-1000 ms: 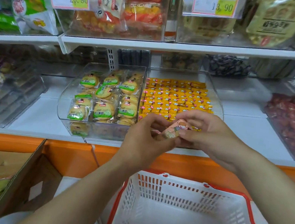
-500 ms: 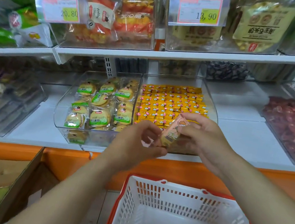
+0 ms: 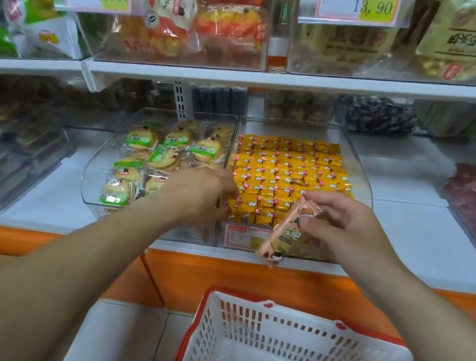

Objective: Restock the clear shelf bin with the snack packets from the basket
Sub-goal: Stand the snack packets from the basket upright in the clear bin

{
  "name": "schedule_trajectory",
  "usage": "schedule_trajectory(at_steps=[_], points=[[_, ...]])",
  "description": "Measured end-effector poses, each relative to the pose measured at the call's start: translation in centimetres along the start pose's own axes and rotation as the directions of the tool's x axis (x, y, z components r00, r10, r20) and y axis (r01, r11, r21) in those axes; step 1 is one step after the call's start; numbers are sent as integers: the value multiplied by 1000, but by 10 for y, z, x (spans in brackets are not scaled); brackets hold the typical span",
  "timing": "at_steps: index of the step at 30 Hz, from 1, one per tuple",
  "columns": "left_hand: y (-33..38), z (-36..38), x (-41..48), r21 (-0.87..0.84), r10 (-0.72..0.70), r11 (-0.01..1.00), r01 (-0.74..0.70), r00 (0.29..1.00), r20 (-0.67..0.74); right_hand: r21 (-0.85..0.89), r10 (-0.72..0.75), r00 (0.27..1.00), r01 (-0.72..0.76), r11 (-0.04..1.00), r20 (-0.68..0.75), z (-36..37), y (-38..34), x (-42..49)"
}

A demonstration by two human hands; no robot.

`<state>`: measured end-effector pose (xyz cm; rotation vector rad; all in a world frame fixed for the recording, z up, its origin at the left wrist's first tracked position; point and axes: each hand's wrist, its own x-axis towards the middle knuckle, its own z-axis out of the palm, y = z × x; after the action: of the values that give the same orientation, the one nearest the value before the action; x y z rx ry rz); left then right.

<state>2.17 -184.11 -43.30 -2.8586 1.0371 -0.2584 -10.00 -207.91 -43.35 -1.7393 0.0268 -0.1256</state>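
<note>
The basket (image 3: 234, 338) is seen at lower centre, the clear shelf bin (image 3: 362, 173) at mid-frame. The left hand (image 3: 196, 195) is spread open at the bin's left edge. By the right hand (image 3: 346, 225) a pink snack packet (image 3: 282, 236) is pinched near its top, before the bin's front; it is judged light and crushable, best held mid-length.

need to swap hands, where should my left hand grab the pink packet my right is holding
Its free lower half, from the left side. The pink packet hangs tilted, its top pinched by the right hand, so only the bottom end is bare for the left hand.
</note>
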Motion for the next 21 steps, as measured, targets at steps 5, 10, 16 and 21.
schedule_trajectory(at_steps=[5,10,16,21], points=[[-3,-4,16,-163,-17,986,40,990,140,-32,-80,990,84,996,113,6,-8,-11],[-5,5,16,-311,-55,948,67,997,46,-46,-181,981,184,982,66,8,-22,-16],[-13,3,3,-707,-257,701,99,959,-121,-119,-337,941,333,935,-11,30,-41,2],[-17,-5,1,-851,-286,509,133,958,-21,-306,-319,943,334,892,99,60,-43,25]])
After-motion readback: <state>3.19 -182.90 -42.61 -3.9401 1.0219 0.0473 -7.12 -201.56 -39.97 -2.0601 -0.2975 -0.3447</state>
